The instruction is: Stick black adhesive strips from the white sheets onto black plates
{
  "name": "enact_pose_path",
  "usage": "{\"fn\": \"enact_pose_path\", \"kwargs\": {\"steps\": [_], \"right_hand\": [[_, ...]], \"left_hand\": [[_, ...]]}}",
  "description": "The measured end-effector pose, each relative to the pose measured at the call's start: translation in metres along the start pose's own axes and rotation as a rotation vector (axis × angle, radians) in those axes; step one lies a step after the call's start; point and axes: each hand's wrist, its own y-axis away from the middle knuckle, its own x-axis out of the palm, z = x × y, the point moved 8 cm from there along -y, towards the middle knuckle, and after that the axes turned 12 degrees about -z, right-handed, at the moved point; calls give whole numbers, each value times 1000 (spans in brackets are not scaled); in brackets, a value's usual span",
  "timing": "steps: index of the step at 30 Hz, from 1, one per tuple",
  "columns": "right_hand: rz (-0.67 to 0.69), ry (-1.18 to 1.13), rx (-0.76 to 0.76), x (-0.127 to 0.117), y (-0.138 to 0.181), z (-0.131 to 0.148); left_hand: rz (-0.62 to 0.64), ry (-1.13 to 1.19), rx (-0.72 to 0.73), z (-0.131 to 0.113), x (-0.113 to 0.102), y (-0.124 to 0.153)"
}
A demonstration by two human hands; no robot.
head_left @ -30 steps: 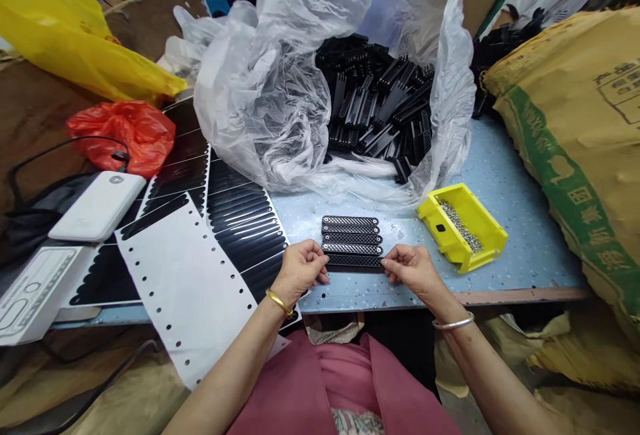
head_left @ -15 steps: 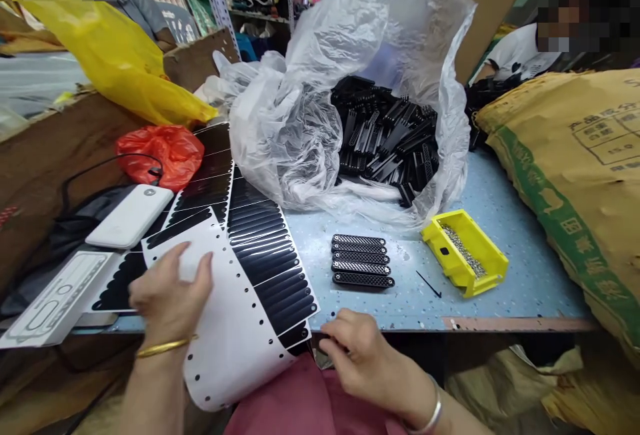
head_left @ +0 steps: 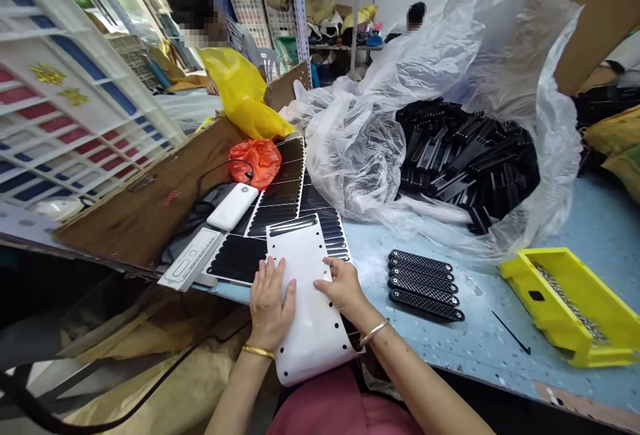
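Evidently the work in hand is on the white backing sheet, low and centre-left in the frame, where it droops over the blue table edge. The left hand lies flat on it, fingers apart and gripping nothing. The right hand curls over its right margin, but with the thumb hidden I cannot tell whether it pinches. Black adhesive strips remain at the sheet's upper end. Four perforated black parts lie just right of it, with a yellow tray further right. Lifting a strip would, I judge, need one hand pinning the sheet while a fingertip catches a rounded end.
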Motion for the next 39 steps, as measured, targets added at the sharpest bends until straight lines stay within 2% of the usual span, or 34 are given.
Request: {"fn": "enact_pose_path", "kwargs": {"steps": [3,6,9,15,17,19,22,25,28,32,36,39], "right_hand": [[43,-225,70,-4,6,-3],[75,-271,78,-15,17,-3],[68,-220,35,-32,28,-2],[32,-148,-211,-76,68,29],[52,-160,-251,-89,86,41],[92,-202,-245,-99,103,47],[123,-260,-206,-112,119,39],[65,-170,-203,-128,124,16],[-89,78,-406,-155,130,15],[-441,282,-790,-197,154,64],[-488,225,-970,-194,171,114],[-493,207,-1013,-178,174,128]], "left_hand": [[-83,225,-288,18,-11,-7],[-149,502,-542,31,-11,-16],[-171,672,-619,27,-7,-25],[-231,715,-678,14,-17,-13],[-161,803,-763,5,-13,-2],[-2,948,-870,-13,-2,9],[180,1092,-937,-46,6,18],[231,1084,-873,-77,4,15],[300,1043,-734,-110,4,13],[346,998,-516,-151,3,22],[381,868,-262,-189,-8,43],[440,806,-96,-214,-22,62]]}}
